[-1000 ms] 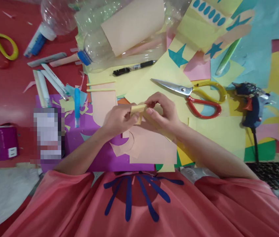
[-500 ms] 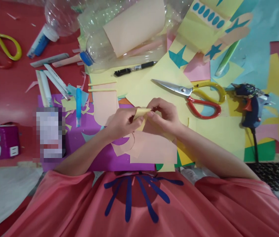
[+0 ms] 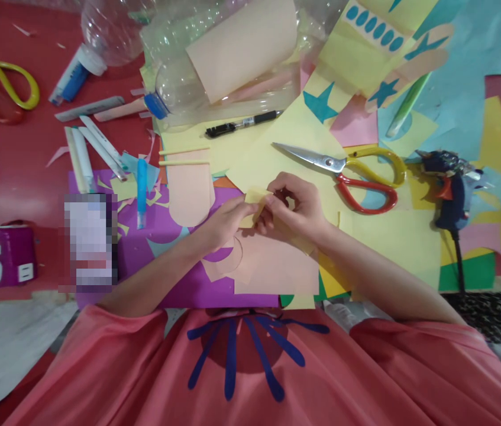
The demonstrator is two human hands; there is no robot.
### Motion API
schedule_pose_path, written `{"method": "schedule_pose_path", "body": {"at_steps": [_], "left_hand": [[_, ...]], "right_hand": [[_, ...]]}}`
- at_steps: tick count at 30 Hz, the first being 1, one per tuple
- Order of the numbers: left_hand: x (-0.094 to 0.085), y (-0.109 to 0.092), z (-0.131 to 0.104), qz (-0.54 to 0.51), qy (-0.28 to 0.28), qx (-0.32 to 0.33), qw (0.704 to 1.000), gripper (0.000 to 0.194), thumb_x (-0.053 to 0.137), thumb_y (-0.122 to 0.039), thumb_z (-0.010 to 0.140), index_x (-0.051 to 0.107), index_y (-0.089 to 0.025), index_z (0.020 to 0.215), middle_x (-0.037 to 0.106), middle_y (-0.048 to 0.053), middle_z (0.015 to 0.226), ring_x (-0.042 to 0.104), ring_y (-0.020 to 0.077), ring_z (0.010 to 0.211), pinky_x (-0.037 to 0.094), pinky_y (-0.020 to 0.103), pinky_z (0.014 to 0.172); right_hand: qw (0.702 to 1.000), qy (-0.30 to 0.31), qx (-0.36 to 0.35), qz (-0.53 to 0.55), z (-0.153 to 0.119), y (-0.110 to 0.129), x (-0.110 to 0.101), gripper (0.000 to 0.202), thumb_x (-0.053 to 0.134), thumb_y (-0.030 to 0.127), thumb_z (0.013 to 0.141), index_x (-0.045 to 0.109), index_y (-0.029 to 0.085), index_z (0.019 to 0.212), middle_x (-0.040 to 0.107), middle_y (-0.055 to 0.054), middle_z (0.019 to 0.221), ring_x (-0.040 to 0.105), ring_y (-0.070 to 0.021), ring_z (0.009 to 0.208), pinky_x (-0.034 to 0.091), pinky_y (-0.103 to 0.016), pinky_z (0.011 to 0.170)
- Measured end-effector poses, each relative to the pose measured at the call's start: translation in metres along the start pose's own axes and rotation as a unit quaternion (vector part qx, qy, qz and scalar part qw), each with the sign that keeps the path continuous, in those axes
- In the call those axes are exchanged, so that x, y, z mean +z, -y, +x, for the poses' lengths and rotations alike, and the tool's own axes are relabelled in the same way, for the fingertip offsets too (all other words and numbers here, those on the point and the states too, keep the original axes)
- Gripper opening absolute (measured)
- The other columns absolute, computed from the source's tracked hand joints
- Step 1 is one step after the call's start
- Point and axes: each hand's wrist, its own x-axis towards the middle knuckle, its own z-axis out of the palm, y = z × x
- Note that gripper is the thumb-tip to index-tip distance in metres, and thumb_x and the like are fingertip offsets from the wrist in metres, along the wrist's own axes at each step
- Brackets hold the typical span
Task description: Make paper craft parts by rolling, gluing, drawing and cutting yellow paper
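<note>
Between my two hands is a small piece of yellow paper [image 3: 254, 198], pinched from both sides. My left hand [image 3: 228, 222] grips its left part with the thumb on top. At its right edge, the thumb and fingers of my right hand [image 3: 297, 201] close on it; some fingertips are hidden behind. Under my hands lies a peach paper sheet [image 3: 277, 272]. Just left of it is a peach scrap with a round cutout [image 3: 232, 263]. Beyond my right hand, large scissors [image 3: 343, 165] with one yellow and one red handle rest on yellow paper. A rounded peach paper piece [image 3: 188, 192] lies beyond my left hand.
A glue gun [image 3: 452, 189] lies at right with its cable toward the edge. Plastic bottles [image 3: 179, 89] and a black pen [image 3: 241, 123] lie at the back. Markers [image 3: 99, 145], a blurred-out object [image 3: 88, 242], a purple box [image 3: 4, 254] and second scissors [image 3: 15, 83] are at left.
The yellow paper has turned to show more of its flat face. My left fingers have straightened and shifted slightly lower; my right hand has barely moved.
</note>
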Motion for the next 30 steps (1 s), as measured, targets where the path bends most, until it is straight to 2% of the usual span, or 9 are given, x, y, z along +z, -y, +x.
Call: {"method": "schedule_pose_path", "body": {"at_steps": [3,6,9,14,19,22,24,27,30], "left_hand": [[-0.001,-0.001,0.000,0.031,0.009,0.012,0.999,0.021,0.050,-0.028,0.083,0.055,-0.016,0.067,0.058,0.000,0.059,0.053,0.0084,0.055,0.038,0.019,0.049],[0.001,-0.005,-0.002,0.034,0.010,-0.012,0.999,0.023,0.047,-0.024,0.087,0.052,-0.017,0.066,0.053,-0.003,0.051,0.047,0.0067,0.047,0.032,0.019,0.045],[0.003,-0.009,-0.003,0.023,-0.009,-0.034,0.999,0.026,0.041,-0.021,0.091,0.050,-0.017,0.067,0.050,-0.004,0.046,0.041,0.0056,0.041,0.028,0.018,0.043],[0.004,-0.009,-0.004,0.034,-0.018,-0.023,0.999,0.033,0.038,-0.024,0.096,0.051,-0.016,0.067,0.054,-0.003,0.050,0.040,0.0040,0.039,0.025,0.018,0.040],[0.000,-0.006,-0.004,0.018,-0.019,-0.007,1.000,0.037,0.041,-0.036,0.096,0.058,-0.015,0.071,0.053,-0.003,0.053,0.038,0.0038,0.041,0.024,0.018,0.039],[0.000,-0.006,-0.004,0.003,-0.031,-0.013,0.999,0.040,0.042,-0.042,0.095,0.059,-0.015,0.071,0.051,-0.003,0.052,0.037,0.0041,0.041,0.025,0.018,0.040],[0.001,-0.007,-0.005,-0.004,-0.034,-0.019,0.999,0.042,0.044,-0.047,0.094,0.059,-0.015,0.070,0.050,-0.003,0.051,0.036,0.0042,0.041,0.023,0.019,0.040],[0.001,-0.006,-0.006,-0.022,-0.029,-0.020,0.999,0.044,0.049,-0.054,0.090,0.060,-0.016,0.071,0.050,-0.003,0.052,0.038,0.0046,0.042,0.023,0.019,0.040],[-0.001,-0.005,-0.007,-0.040,-0.016,-0.017,0.999,0.044,0.051,-0.057,0.088,0.060,-0.016,0.073,0.052,-0.003,0.054,0.041,0.0047,0.045,0.025,0.017,0.041]], "right_hand": [[0.998,0.037,0.052,0.030,0.000,0.000,0.000,0.019,0.059,0.037,0.090,0.053,0.020,0.083,0.053,0.004,0.063,0.053,-0.0078,0.050,0.041,-0.024,0.048],[0.993,0.050,0.080,0.075,0.000,0.002,0.002,0.021,0.057,0.039,0.091,0.051,0.020,0.083,0.055,0.004,0.063,0.057,-0.0091,0.049,0.043,-0.025,0.048],[0.994,0.033,0.079,0.071,0.000,0.003,0.002,0.023,0.059,0.039,0.090,0.053,0.020,0.080,0.055,0.003,0.063,0.056,-0.0095,0.051,0.041,-0.025,0.047],[0.996,0.017,0.061,0.070,0.002,0.002,0.002,0.029,0.061,0.045,0.088,0.056,0.019,0.076,0.054,0.004,0.062,0.052,-0.0071,0.052,0.040,-0.023,0.048],[0.992,-0.082,0.067,0.067,0.006,-0.002,-0.003,0.033,0.061,0.052,0.088,0.056,0.022,0.077,0.048,0.006,0.057,0.043,-0.0064,0.046,0.038,-0.023,0.043],[0.988,-0.098,0.092,0.072,0.009,-0.005,-0.006,0.035,0.057,0.055,0.090,0.054,0.023,0.074,0.050,0.005,0.055,0.039,-0.0070,0.039,0.033,-0.025,0.037],[0.987,-0.113,0.100,0.064,0.010,-0.005,-0.007,0.042,0.054,0.058,0.090,0.050,0.024,0.066,0.049,0.003,0.052,0.038,-0.0079,0.037,0.030,-0.026,0.034],[0.983,-0.162,0.084,0.027,0.012,-0.002,-0.011,0.058,0.047,0.064,0.091,0.036,0.024,0.050,0.040,0.004,0.041,0.032,-0.0079,0.033,0.024,-0.026,0.032],[0.982,-0.174,0.061,-0.028,0.013,0.010,-0.029,0.067,0.030,0.069,0.093,0.031,0.024,0.044,0.041,0.001,0.040,0.042,-0.0107,0.036,0.031,-0.027,0.037]]}}
